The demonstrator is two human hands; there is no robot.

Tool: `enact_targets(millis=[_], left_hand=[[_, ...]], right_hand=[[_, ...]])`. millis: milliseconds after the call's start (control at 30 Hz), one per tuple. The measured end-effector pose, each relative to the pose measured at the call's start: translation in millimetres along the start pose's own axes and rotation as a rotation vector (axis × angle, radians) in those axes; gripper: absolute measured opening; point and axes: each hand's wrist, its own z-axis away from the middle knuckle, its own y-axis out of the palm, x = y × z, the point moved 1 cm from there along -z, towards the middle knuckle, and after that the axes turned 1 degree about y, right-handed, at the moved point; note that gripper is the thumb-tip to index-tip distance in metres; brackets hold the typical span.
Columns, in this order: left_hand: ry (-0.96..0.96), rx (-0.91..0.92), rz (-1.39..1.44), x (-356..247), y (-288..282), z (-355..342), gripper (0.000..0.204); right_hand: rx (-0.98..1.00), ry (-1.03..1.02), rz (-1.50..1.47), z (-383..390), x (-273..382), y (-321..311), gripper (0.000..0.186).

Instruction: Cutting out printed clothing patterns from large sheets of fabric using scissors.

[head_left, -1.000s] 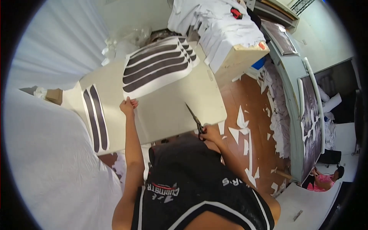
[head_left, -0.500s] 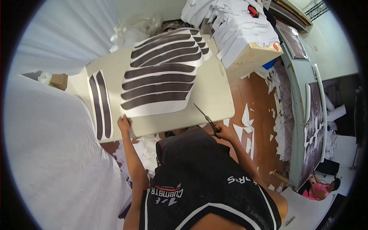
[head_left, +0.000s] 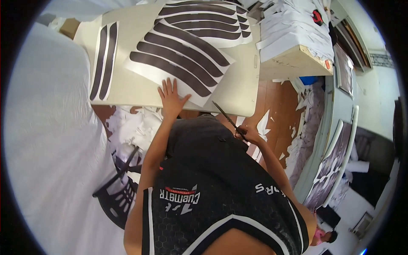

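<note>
The left hand (head_left: 172,98) now presses, fingers spread, on the striped sheet (head_left: 178,63) at the table's (head_left: 238,91) near edge; the right hand (head_left: 248,135) grips scissors (head_left: 227,119) off it.

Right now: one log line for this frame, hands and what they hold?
left hand: flat on striped sheet | right hand: holding scissors, blades toward table edge | paper scraps: floor

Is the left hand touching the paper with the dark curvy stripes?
Touching. The head view shows the left hand lying flat, fingers spread, on the near edge of the striped sheet on the table.
</note>
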Motion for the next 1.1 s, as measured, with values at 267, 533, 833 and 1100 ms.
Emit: enact_targets(millis=[267,533,833,1100], left_hand=[[-0.193,-0.001,0.044,-69,14,42,0.080],[-0.269,-0.095,0.027,-85,37,62,0.080],[-0.346,-0.123,0.153,-66,35,86,0.077],[-0.452,-0.045,-0.146,-87,51,86,0.064]], right_hand=[[0.117,-0.142,-0.006,-16,-50,-31,0.048],[0.185,-0.072,0.105,-60,-19,-50,0.058],[0.027,-0.155,0.310,-65,0,-4,0.060],[-0.005,-0.196,0.318,-75,0,9,0.060]])
